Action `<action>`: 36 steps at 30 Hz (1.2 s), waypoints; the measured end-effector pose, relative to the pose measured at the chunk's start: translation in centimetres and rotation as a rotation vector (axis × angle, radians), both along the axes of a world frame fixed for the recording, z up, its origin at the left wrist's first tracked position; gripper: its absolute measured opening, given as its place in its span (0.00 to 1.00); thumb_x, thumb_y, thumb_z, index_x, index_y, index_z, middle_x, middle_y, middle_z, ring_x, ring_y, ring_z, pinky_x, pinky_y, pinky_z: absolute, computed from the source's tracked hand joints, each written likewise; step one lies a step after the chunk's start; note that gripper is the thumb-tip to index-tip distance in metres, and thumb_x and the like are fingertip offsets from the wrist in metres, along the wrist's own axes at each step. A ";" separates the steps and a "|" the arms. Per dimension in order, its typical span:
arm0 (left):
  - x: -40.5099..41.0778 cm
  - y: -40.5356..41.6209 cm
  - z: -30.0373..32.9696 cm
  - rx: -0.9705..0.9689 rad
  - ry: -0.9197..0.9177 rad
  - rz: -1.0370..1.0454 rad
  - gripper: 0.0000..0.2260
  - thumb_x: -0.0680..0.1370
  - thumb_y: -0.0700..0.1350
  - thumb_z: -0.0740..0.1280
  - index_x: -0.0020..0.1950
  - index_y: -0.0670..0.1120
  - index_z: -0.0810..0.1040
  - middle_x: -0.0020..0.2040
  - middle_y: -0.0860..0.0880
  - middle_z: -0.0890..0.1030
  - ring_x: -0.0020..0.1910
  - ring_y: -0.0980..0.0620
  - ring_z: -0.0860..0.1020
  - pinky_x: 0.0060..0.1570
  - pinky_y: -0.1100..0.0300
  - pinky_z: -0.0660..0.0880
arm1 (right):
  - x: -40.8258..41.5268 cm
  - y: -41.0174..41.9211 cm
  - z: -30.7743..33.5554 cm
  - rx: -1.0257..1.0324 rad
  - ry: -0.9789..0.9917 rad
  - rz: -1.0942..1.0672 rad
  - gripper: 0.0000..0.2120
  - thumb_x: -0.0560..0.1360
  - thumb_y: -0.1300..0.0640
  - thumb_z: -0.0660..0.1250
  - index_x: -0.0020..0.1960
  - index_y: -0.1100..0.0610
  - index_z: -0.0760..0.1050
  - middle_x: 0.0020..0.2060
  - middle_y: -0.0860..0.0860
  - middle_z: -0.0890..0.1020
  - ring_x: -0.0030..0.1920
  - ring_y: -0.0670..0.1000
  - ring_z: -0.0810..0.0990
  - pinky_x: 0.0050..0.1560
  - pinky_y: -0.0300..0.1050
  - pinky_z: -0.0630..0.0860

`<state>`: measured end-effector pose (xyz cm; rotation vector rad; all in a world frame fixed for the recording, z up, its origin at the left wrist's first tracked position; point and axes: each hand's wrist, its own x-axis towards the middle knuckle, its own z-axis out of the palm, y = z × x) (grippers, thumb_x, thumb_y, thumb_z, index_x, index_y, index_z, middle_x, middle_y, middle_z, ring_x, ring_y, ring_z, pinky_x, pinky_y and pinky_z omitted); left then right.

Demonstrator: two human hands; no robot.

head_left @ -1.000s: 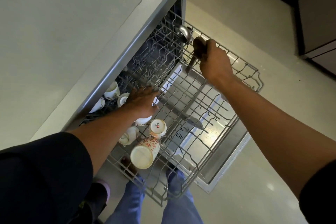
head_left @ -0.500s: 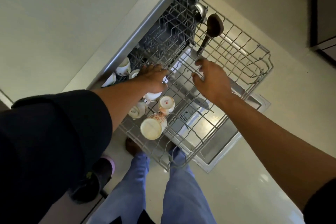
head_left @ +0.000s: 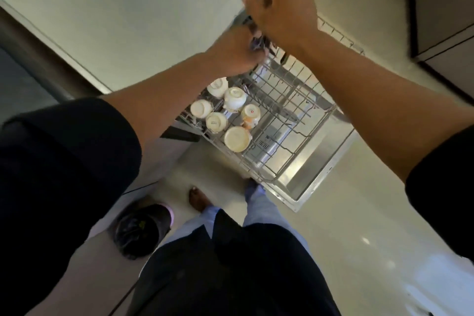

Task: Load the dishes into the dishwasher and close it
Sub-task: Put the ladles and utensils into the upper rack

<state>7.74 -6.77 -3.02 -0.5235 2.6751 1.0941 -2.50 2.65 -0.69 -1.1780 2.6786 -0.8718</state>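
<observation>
1. Head view looked down on the pulled-out wire rack (head_left: 287,120) of the dishwasher, which stood out over the open dishwasher door (head_left: 320,161) and beneath the edge of the pale surface (head_left: 128,7).
2. Six white cups (head_left: 234,98) sat upside down in the rack's corner nearest the person, close together in a cluster; the biggest (head_left: 237,139) lay at the rack's front edge.
3. Two hands met at the far end of the rack, close under the surface's edge.
4. Left hand (head_left: 237,51) had its fingers curled down at the rack's far end around something dark; blur hid what it was, and I cannot tell whether it was truly gripped.
5. Right hand (head_left: 282,7) was just above the left, touching or nearly so, balled into a fist with the knuckles up. A thin dark object seemed to run through the fist, but motion blur left that unsure.
6. Rest of the rack, from the cups to its far-right side, showed only bare wire tines.
7. Below the rack, the person's light trousers (head_left: 259,202) and one bare foot (head_left: 198,199) stood on the glossy floor (head_left: 359,226), with a dark bin (head_left: 139,232) beside the foot.
</observation>
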 end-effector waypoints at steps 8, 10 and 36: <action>14.7 -7.5 7.7 -0.240 0.184 0.244 0.16 0.80 0.49 0.68 0.65 0.43 0.80 0.61 0.45 0.84 0.58 0.49 0.82 0.56 0.55 0.77 | 12.7 -9.9 6.7 -0.056 -0.023 0.193 0.22 0.79 0.35 0.61 0.63 0.48 0.79 0.52 0.46 0.85 0.51 0.49 0.82 0.50 0.44 0.76; 19.6 -10.1 8.8 -0.335 0.178 0.283 0.18 0.80 0.51 0.68 0.66 0.42 0.79 0.59 0.44 0.83 0.57 0.46 0.81 0.55 0.55 0.76 | 16.8 -12.7 7.3 -0.050 -0.040 0.262 0.23 0.79 0.35 0.60 0.65 0.48 0.77 0.54 0.47 0.84 0.54 0.50 0.82 0.50 0.44 0.74; 60.8 -20.7 6.5 -0.585 -0.369 0.739 0.24 0.75 0.44 0.69 0.72 0.50 0.76 0.68 0.44 0.78 0.66 0.39 0.74 0.64 0.45 0.73 | 53.8 -26.5 1.9 0.343 0.255 0.972 0.16 0.80 0.48 0.68 0.66 0.50 0.76 0.61 0.55 0.74 0.63 0.59 0.72 0.62 0.56 0.73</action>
